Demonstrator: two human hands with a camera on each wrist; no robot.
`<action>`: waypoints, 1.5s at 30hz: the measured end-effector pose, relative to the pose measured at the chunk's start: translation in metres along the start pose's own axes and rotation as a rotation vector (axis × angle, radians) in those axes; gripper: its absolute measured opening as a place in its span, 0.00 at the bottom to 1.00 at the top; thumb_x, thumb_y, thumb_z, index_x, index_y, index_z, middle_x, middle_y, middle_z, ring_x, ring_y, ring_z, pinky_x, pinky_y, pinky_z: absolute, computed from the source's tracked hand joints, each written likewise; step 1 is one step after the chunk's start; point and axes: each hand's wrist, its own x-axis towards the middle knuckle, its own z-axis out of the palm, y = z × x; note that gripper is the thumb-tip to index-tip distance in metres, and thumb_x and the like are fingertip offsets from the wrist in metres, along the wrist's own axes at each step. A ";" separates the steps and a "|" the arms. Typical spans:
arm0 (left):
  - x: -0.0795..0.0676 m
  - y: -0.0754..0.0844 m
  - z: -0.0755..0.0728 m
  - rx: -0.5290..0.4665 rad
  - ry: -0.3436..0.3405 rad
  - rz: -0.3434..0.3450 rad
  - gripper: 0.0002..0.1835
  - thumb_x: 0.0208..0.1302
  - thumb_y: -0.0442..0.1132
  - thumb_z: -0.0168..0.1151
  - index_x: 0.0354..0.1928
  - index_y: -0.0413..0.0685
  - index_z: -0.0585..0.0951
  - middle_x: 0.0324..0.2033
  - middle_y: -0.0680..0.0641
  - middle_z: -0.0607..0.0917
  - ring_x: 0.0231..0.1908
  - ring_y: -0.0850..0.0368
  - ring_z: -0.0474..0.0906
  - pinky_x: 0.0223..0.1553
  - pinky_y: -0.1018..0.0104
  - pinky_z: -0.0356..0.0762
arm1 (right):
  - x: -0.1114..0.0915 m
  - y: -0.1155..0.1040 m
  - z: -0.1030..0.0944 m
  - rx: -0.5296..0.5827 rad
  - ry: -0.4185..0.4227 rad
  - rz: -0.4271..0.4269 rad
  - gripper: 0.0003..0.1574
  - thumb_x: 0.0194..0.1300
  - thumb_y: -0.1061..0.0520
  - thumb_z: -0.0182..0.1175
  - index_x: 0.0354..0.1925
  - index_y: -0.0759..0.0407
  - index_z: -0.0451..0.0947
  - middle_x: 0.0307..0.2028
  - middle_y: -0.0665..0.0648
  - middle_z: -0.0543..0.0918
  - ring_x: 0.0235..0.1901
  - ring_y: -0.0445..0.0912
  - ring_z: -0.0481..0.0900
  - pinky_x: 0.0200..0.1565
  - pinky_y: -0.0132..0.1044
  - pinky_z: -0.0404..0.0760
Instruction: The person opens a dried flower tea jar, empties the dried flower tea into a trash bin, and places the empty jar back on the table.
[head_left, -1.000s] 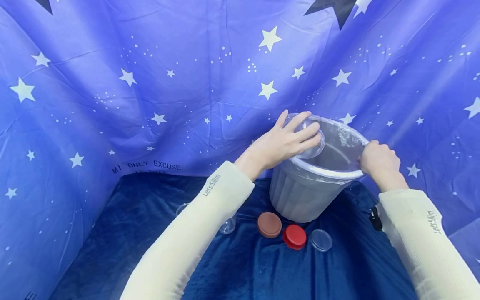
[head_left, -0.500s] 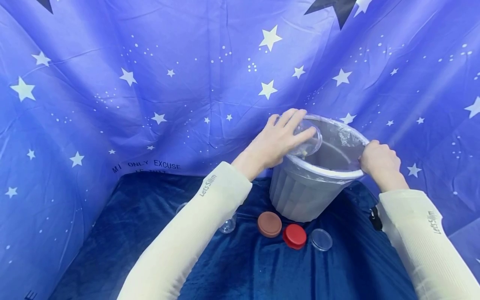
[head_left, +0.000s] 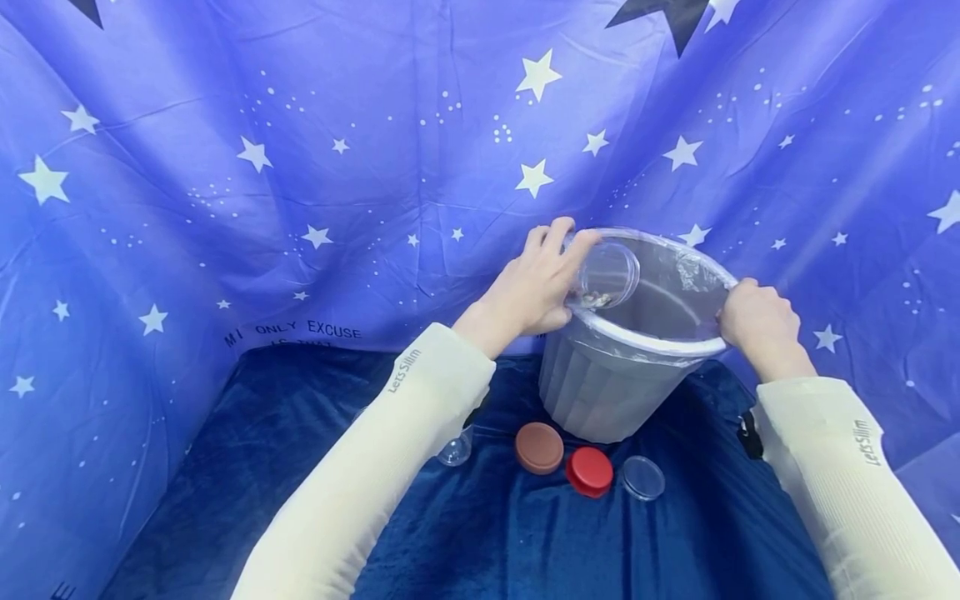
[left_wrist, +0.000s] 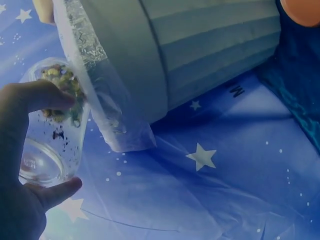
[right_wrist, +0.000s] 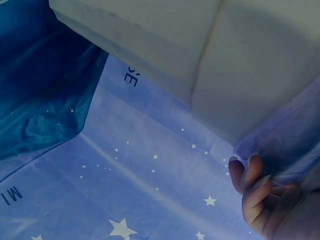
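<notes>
In the head view my left hand point(head_left: 528, 287) holds a clear plastic jar point(head_left: 617, 265) on its side, its mouth just over the near-left rim of a grey trash bin point(head_left: 592, 392). Small dried bits point(left_wrist: 62, 75) in yellow, green and brown lie inside the jar near its mouth, and dark specks cling to its wall in the left wrist view. The bin leans, and a thin clear bag point(left_wrist: 117, 132) lines it and folds over the rim. My right hand point(head_left: 761, 325) grips the rim on the right side, fingers curled over it.
On the dark blue cloth point(head_left: 495, 533) before the bin lie a brown lid point(head_left: 539, 447), a red lid point(head_left: 589, 472) and a clear lid point(head_left: 643, 477). Another clear container point(head_left: 455, 450) shows partly behind my left sleeve. A star-patterned blue curtain point(head_left: 397, 192) hangs behind.
My left hand has drawn a little left and turned, tilting the jar so that its mouth and the dried bits show. The right hand and the bin have stayed put.
</notes>
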 end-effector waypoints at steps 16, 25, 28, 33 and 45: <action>-0.007 -0.010 0.008 -0.321 0.029 -0.097 0.47 0.50 0.46 0.73 0.71 0.63 0.60 0.65 0.38 0.62 0.63 0.42 0.61 0.58 0.54 0.75 | -0.001 -0.003 -0.002 0.003 -0.008 0.007 0.30 0.65 0.57 0.50 0.50 0.86 0.59 0.45 0.91 0.69 0.45 0.82 0.72 0.37 0.66 0.75; -0.006 -0.008 0.008 -0.375 -0.001 -0.210 0.50 0.47 0.47 0.74 0.70 0.57 0.54 0.62 0.38 0.63 0.61 0.43 0.59 0.61 0.56 0.69 | -0.002 -0.004 -0.004 -0.006 -0.021 0.011 0.30 0.65 0.56 0.49 0.50 0.86 0.59 0.46 0.91 0.69 0.45 0.81 0.72 0.39 0.66 0.75; -0.006 -0.008 0.009 -0.375 -0.001 -0.210 0.51 0.46 0.45 0.75 0.70 0.57 0.55 0.62 0.39 0.63 0.61 0.44 0.59 0.61 0.56 0.69 | -0.002 -0.004 -0.004 -0.009 -0.027 0.013 0.30 0.66 0.56 0.48 0.51 0.86 0.59 0.46 0.91 0.68 0.46 0.81 0.72 0.39 0.66 0.75; -0.007 -0.006 0.009 -0.355 -0.016 -0.193 0.52 0.45 0.40 0.74 0.71 0.57 0.53 0.63 0.39 0.61 0.62 0.44 0.58 0.62 0.58 0.69 | -0.002 -0.003 -0.004 -0.005 -0.027 0.018 0.30 0.66 0.56 0.48 0.51 0.86 0.59 0.46 0.91 0.68 0.45 0.82 0.72 0.39 0.66 0.75; -0.002 -0.007 0.009 -0.476 0.072 -0.284 0.53 0.42 0.43 0.78 0.68 0.53 0.55 0.61 0.44 0.69 0.59 0.48 0.65 0.64 0.60 0.65 | 0.000 -0.002 -0.002 -0.003 -0.024 0.013 0.30 0.66 0.57 0.48 0.51 0.86 0.59 0.46 0.91 0.68 0.45 0.81 0.72 0.39 0.66 0.75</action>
